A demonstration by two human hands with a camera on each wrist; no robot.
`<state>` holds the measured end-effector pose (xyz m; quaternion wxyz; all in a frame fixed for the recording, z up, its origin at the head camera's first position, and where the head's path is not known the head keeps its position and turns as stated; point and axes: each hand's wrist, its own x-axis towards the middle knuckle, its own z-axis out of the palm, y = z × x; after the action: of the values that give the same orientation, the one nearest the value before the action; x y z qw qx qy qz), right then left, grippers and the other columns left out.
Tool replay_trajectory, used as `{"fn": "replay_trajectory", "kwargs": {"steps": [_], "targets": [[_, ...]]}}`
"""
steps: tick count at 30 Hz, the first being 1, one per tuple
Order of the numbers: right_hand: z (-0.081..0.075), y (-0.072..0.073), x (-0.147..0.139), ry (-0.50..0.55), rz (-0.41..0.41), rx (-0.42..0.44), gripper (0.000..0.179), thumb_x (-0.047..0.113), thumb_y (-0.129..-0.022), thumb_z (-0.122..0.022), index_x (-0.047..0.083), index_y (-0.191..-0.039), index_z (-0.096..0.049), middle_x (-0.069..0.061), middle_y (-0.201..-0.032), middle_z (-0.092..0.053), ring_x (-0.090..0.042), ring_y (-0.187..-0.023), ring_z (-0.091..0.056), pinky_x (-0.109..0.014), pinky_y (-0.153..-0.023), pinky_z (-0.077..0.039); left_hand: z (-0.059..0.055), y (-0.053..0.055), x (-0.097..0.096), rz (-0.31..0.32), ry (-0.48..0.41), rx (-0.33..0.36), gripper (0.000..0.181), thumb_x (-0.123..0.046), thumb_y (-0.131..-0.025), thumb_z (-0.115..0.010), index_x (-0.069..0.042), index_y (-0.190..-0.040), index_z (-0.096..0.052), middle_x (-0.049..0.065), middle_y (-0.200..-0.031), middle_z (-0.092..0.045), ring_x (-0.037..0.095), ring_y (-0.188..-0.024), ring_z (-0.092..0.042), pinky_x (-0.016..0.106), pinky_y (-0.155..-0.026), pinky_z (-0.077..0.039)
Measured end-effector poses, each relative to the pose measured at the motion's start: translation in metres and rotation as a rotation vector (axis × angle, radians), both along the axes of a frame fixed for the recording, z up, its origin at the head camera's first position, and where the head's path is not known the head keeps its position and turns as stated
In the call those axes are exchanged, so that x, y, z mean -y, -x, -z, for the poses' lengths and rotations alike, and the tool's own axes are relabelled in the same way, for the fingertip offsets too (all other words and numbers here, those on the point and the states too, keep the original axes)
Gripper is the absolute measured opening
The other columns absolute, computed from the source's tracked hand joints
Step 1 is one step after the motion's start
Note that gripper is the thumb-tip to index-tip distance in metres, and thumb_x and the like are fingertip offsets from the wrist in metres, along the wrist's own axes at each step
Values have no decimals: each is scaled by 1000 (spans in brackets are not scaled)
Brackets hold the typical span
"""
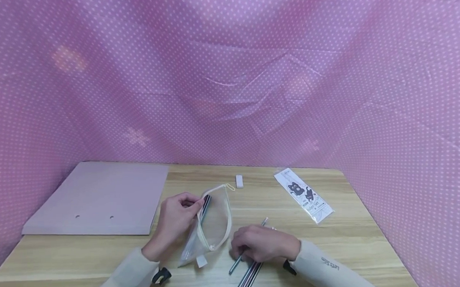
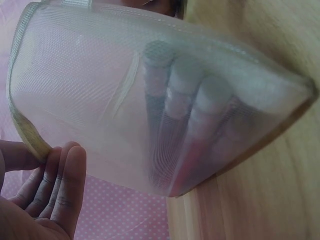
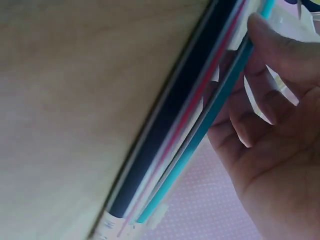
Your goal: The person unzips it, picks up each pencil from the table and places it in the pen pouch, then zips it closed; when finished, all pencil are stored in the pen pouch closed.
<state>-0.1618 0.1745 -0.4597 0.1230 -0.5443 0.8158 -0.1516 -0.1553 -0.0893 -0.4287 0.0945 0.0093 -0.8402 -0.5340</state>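
A see-through mesh zip pouch [image 1: 219, 215] with its mouth open stands tilted on the table. My left hand [image 1: 177, 215] pinches the pouch's zippered rim between thumb and fingers. Several pens or markers [image 2: 187, 95] show through the mesh in the left wrist view, their colours blurred. To the right of the pouch, my right hand [image 1: 261, 242] is low over the table, pinching a teal pencil [image 3: 187, 152] between thumb and fingers. Beneath that hand lie a few dark pencils [image 1: 250, 278] with pink and pale stripes, partly hidden by it.
A white eraser [image 1: 239, 181] lies behind the pouch. At the back right is a packaged ruler set [image 1: 304, 195] with black cat drawings. A large pale folder or board [image 1: 102, 198] with two holes covers the back left. Pink dotted cloth [image 1: 227, 76] hangs around the table.
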Motion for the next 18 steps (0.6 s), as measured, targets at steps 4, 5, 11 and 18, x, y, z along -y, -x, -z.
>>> {"fn": "replay_trajectory", "kwargs": {"steps": [4,5,11,18], "targets": [[-2,0,0,101,22,-2,22,4,-85,-73,21,-99,-71,11,-99,-69,6,-93,-60,-5,-85,-48,0,0,0,1,-1,-1,9,-20,-89,-78,-13,-85,-76,4,-79,-76,11,-64,-65,21,-52,-51],[-4,0,0,130,27,-18,21,4,-86,-72,21,-100,-70,10,-99,-69,5,-93,-61,-4,-86,-48,0,0,0,3,-3,-2,9,-20,-89,-78,-13,-85,-76,4,-79,-76,11,-64,-65,21,-52,-51],[-17,1,-3,294,72,-65,31,-3,-87,-70,19,-108,-75,8,-97,-74,0,-88,-66,-6,-81,-51,1,0,1,8,-8,-1,10,-22,-89,-78,-14,-85,-76,4,-79,-76,12,-65,-66,23,-51,-53],[-33,2,-9,479,97,-44,32,-4,-83,-76,15,-108,-76,4,-95,-77,-2,-83,-68,-13,-74,-56,0,0,0,9,-25,32,10,-23,-90,-78,-15,-85,-76,4,-77,-75,18,-62,-66,25,-48,-54]]}}
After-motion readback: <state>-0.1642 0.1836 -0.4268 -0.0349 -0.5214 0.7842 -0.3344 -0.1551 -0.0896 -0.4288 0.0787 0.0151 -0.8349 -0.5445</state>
